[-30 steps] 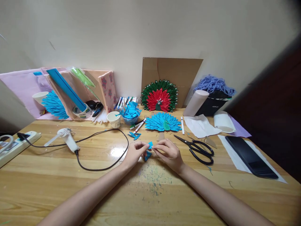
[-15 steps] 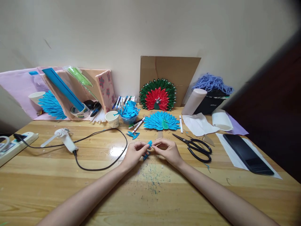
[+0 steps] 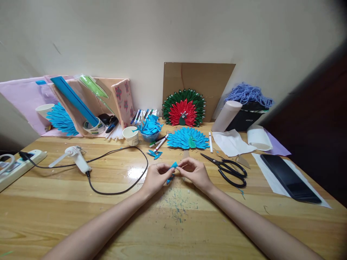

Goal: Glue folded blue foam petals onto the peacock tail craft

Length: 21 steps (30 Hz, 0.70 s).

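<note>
Low over the middle of the table, my left hand (image 3: 155, 177) pinches a small folded blue strip (image 3: 174, 165), perhaps paper or ribbon. My right hand (image 3: 196, 176) has thumb and forefinger closed on the strip's right edge, so both hands meet at it. More blue shows under my left fingers, partly hidden by them. Just beyond lies a blue feathered peacock (image 3: 177, 139) with a green body. Several loose blue petals (image 3: 155, 155) rest to its left, near a bowl (image 3: 149, 137) heaped with blue pieces.
Black-handled scissors (image 3: 234, 172) lie right of my hands, a phone (image 3: 291, 178) farther right. At left are a white glue gun (image 3: 80, 161) with a looping cord and a power strip (image 3: 38, 157). A paper cup (image 3: 131, 136) and a red-green peacock (image 3: 184, 108) stand behind.
The view has shifted slightly, moving the scene a little to the right. Both hands keep their pinch on the blue strip, with only a slight change in its tilt.
</note>
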Available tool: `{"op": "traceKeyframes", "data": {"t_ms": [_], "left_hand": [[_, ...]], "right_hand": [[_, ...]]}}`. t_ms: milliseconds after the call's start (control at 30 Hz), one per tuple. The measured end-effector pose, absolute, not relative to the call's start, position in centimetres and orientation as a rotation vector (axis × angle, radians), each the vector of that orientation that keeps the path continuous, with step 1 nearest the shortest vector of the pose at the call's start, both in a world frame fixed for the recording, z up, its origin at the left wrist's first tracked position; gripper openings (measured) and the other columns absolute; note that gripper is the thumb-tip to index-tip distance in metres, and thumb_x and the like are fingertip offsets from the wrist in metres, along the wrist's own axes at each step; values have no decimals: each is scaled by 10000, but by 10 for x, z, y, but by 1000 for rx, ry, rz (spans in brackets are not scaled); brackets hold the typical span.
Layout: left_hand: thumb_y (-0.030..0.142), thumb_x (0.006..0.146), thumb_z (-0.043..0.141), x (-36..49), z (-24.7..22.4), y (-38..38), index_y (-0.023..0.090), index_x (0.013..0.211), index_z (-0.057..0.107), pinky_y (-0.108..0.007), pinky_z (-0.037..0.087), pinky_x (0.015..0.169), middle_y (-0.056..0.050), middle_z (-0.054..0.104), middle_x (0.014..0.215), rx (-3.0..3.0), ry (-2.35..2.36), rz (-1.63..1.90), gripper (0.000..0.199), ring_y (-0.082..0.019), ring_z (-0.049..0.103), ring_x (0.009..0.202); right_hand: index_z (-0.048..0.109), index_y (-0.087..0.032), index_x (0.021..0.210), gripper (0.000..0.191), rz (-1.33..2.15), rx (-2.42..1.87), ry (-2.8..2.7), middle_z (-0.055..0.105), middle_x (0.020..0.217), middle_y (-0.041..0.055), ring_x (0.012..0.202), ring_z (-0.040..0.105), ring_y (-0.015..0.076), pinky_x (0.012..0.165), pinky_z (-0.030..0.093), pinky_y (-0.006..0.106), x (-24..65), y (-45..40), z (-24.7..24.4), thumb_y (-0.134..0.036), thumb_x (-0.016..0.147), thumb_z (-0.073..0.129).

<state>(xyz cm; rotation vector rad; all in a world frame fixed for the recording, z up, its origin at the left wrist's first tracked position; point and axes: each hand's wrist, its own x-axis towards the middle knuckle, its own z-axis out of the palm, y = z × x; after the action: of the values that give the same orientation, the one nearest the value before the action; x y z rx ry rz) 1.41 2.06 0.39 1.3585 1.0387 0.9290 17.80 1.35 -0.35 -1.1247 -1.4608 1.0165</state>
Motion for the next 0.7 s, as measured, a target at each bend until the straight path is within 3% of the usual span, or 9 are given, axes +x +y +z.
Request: {"op": "traceKeyframes", "data": {"t_ms": [700], "left_hand": [[321, 682, 611, 13, 3, 22, 106, 660, 618, -198, 362, 461, -26, 586, 597, 1564, 1224, 984, 216, -91, 481, 498]], "right_hand": [[466, -189, 692, 188, 1023, -1076, -1459, 523, 678, -10, 635, 534, 124, 605, 463, 250, 180, 18, -9, -275, 705, 633]]}}
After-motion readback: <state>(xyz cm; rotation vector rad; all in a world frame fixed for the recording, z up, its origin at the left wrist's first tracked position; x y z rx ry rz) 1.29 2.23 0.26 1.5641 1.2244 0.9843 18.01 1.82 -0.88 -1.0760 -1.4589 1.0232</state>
